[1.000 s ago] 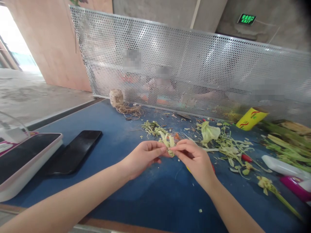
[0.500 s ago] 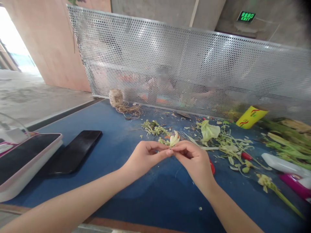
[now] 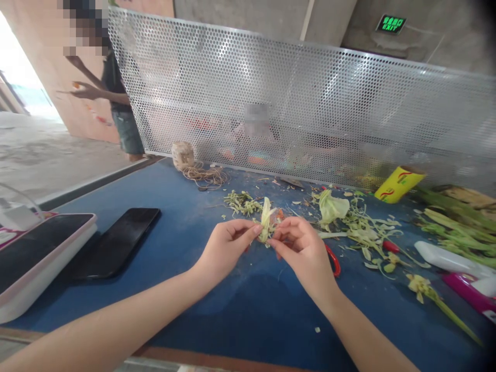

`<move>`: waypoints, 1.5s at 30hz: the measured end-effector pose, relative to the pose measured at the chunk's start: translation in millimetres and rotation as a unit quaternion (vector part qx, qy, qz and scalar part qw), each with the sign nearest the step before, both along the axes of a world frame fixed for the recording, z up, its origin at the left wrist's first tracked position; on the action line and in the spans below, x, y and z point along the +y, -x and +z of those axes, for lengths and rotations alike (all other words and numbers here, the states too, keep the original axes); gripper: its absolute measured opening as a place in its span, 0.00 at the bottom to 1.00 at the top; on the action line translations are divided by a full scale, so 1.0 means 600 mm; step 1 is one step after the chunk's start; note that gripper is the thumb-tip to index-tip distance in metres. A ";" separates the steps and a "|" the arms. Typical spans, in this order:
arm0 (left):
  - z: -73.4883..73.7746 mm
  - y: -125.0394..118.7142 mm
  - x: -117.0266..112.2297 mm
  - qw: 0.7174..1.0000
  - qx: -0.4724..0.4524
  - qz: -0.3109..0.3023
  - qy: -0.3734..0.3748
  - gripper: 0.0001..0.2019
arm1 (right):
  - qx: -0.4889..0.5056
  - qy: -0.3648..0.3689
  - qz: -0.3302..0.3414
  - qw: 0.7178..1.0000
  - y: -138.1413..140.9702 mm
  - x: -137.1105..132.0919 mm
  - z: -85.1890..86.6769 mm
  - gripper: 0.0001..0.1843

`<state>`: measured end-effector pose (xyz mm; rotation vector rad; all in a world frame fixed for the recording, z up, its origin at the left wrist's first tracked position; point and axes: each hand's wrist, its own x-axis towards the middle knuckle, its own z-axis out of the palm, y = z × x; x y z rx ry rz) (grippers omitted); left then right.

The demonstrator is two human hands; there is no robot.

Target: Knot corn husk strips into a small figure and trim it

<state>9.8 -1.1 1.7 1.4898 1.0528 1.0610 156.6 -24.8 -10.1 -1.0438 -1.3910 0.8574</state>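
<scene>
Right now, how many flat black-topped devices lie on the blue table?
2. A black rectangular phone lies left of the left hand, which pinches pale green leaf strips; a white-rimmed, black-topped device sits further left, cut off at the edge. None looks hidden.

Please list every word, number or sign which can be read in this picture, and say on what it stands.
"EXIT": green sign on the wall, top right; the characters above it are too small to read.
Yellow tube: red marks, too blurred to read.
Pink label at the left edge: too small to read.
</scene>
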 end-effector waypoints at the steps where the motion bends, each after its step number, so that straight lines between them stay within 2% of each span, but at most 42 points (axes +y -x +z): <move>1: 0.000 0.000 0.000 1.000 -0.003 -0.002 0.002 0.09 | -0.007 0.003 0.008 1.000 -0.003 0.002 -0.001 0.13; 5: 0.003 0.001 -0.002 0.999 0.004 -0.031 -0.001 0.08 | -0.110 -0.056 -0.024 0.992 -0.018 0.007 -0.004 0.16; 7: 0.003 0.000 -0.004 0.998 0.016 -0.055 0.002 0.08 | -0.151 -0.086 -0.034 0.984 -0.024 0.008 -0.003 0.13; 11: -0.003 -0.001 -0.002 0.995 0.012 -0.088 0.039 0.07 | -0.170 -0.142 -0.037 0.975 -0.030 0.007 0.003 0.06; 15: -0.007 -0.001 0.003 0.993 -0.015 -0.100 0.064 0.08 | -0.235 -0.257 -0.036 0.937 -0.037 0.002 0.016 0.07; 17: -0.007 0.000 0.004 0.991 -0.024 -0.108 0.074 0.07 | -0.267 -0.301 -0.009 0.915 -0.042 0.000 0.023 0.09; 19: -0.004 0.002 0.004 0.990 -0.030 -0.108 0.083 0.07 | -0.278 -0.322 0.053 0.903 -0.048 -0.002 0.026 0.11; 22: -0.002 0.004 0.003 0.990 -0.032 -0.100 0.096 0.06 | -0.279 -0.299 0.127 0.903 -0.053 -0.002 0.025 0.14; 27: 0.003 0.006 0.000 0.987 -0.044 -0.116 0.104 0.07 | -0.309 -0.263 0.060 0.912 -0.052 -0.003 0.018 0.15; 32: 0.008 0.005 -0.003 0.987 -0.038 -0.108 0.110 0.07 | -0.333 -0.275 0.074 0.899 -0.047 -0.006 0.021 0.13; 38: -0.001 0.004 0.000 0.989 -0.044 -0.100 0.105 0.07 | -0.311 -0.259 0.037 0.914 -0.043 -0.007 0.026 0.12; 45: -0.014 0.005 0.008 0.992 -0.007 -0.086 0.088 0.08 | -0.366 -0.260 0.030 0.893 -0.045 -0.007 0.018 0.09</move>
